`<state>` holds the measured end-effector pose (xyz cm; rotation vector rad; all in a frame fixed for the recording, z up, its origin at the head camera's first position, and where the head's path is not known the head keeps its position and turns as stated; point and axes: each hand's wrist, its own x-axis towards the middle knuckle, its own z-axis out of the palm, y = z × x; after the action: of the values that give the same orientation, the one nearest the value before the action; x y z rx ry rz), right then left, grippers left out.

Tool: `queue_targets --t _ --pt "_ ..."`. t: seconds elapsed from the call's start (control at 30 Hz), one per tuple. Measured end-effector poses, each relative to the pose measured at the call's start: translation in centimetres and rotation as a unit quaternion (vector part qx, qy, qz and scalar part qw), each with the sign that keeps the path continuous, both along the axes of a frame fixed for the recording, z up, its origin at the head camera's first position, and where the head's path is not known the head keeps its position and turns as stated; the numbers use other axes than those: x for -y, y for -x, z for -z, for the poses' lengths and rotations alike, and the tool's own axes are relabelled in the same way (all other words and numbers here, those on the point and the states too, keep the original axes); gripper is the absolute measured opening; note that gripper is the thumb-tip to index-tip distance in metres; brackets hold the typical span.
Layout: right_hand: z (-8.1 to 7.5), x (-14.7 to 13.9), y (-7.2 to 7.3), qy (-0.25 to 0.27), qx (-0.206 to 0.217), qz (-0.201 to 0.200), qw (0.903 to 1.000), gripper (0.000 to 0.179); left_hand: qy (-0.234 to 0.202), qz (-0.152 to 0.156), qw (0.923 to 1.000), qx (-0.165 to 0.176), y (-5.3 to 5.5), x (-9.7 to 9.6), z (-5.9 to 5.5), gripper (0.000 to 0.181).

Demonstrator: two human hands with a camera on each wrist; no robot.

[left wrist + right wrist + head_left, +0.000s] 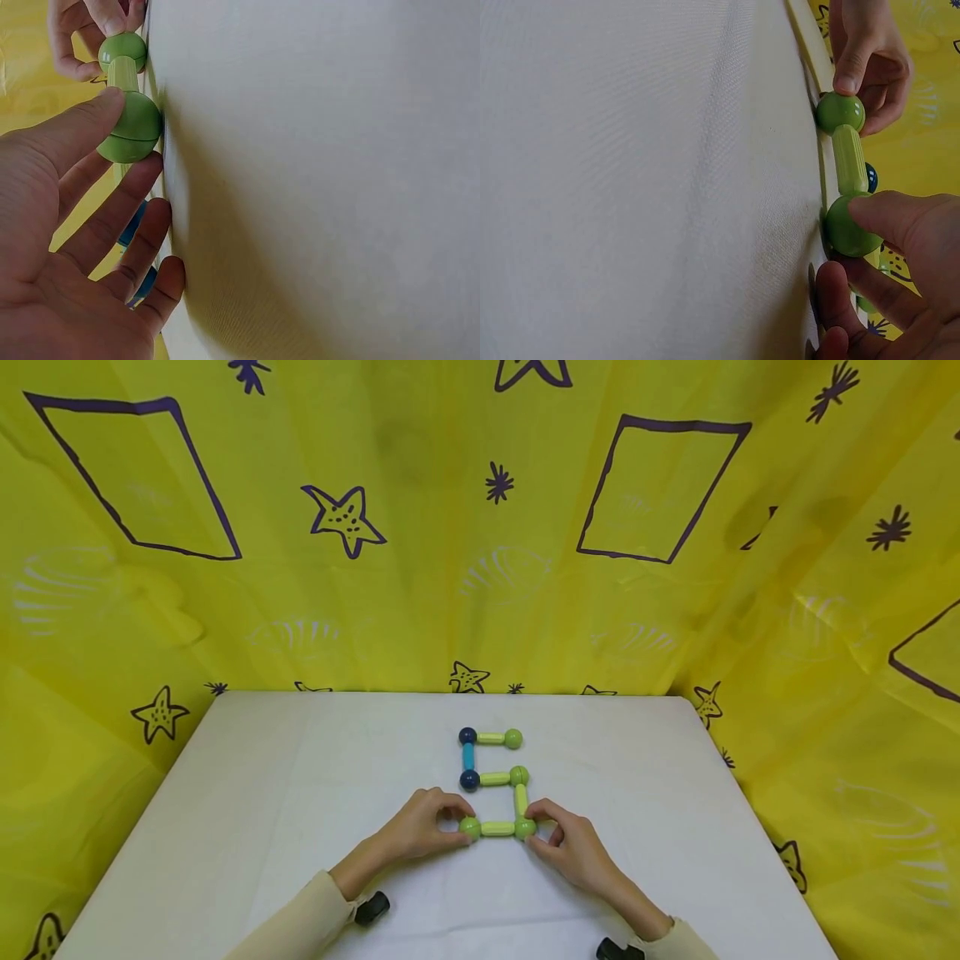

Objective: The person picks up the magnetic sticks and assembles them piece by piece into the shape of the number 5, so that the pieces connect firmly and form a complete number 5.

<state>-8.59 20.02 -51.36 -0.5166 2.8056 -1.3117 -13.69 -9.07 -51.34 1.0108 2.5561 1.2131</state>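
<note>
Balls and rods are joined on the white table in a figure like a 5. My left hand (422, 825) pinches the green ball (470, 828) at its near left end between thumb and finger. At the near right corner, my right hand (573, 847) pinches another green ball (525, 828). A light green rod (498, 829) joins these two balls. From the right ball a second light green rod (521, 802) runs away to a green ball (519, 775). Farther back are two dark blue balls, one (469, 780) nearer, linked by a blue rod (468, 757).
The table (300, 760) has a white cloth with slight wrinkles at the front. Yellow patterned curtains (420, 610) stand around its back and sides. A black wrist device (372, 908) sits by the left sleeve (300, 918).
</note>
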Motion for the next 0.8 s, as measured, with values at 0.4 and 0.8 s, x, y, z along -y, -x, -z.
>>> queue_targets --t 0.4,0.8 --pt "-0.9 0.8 1.9 -0.035 -0.004 -0.013 0.9993 0.03 -0.007 -0.012 0.9996 -0.026 1.1 0.2 0.1 0.025" --pt "-1.6 1.5 4.4 -0.065 0.008 -0.005 0.9978 0.03 -0.006 -0.039 0.999 -0.022 2.7 0.1 -0.2 0.025"
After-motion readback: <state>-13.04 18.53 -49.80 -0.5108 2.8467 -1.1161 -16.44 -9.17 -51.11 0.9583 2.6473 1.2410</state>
